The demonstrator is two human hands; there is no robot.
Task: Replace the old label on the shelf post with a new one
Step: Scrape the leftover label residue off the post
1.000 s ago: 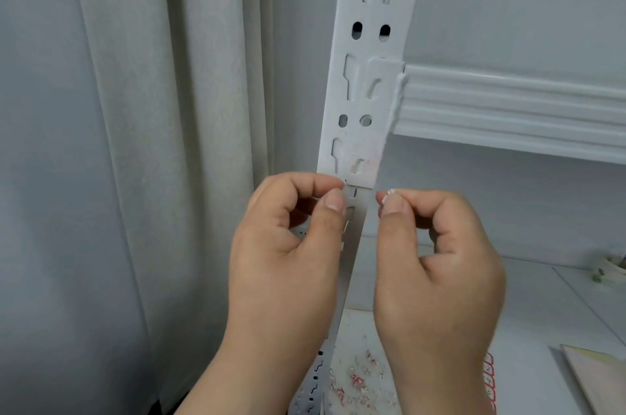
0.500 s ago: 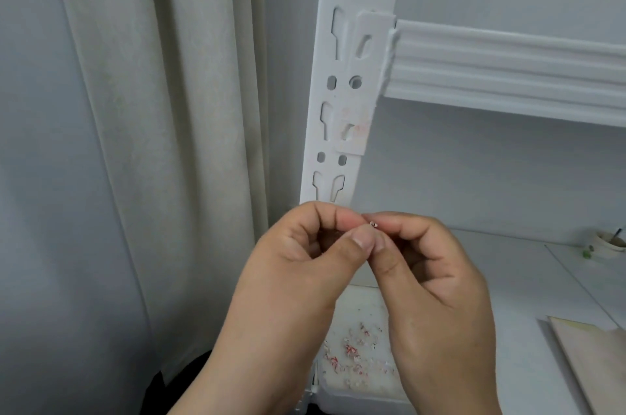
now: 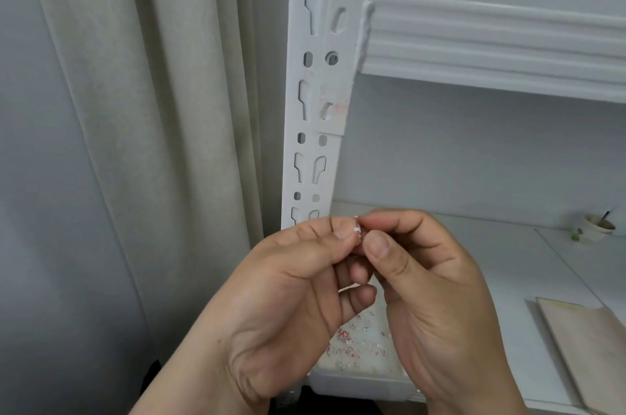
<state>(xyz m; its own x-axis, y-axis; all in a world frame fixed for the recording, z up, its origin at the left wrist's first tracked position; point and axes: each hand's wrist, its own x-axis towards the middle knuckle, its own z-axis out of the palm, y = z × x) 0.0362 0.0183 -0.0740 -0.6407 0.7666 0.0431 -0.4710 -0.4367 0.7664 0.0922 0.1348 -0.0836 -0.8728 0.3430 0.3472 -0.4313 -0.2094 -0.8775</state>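
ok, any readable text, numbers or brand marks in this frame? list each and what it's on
None readable.
Shelf post: pinkish label residue only, no letters left.
Label scrap pinched between left hand and right hand: too small to read.
Red-and-white scrapings on lower shelf: fragments, illegible.
Paper cup: green marks, blurred.

label scrap (image 3: 356, 230) — tiny, white | shelf post (image 3: 316, 143) — upright, residue patch
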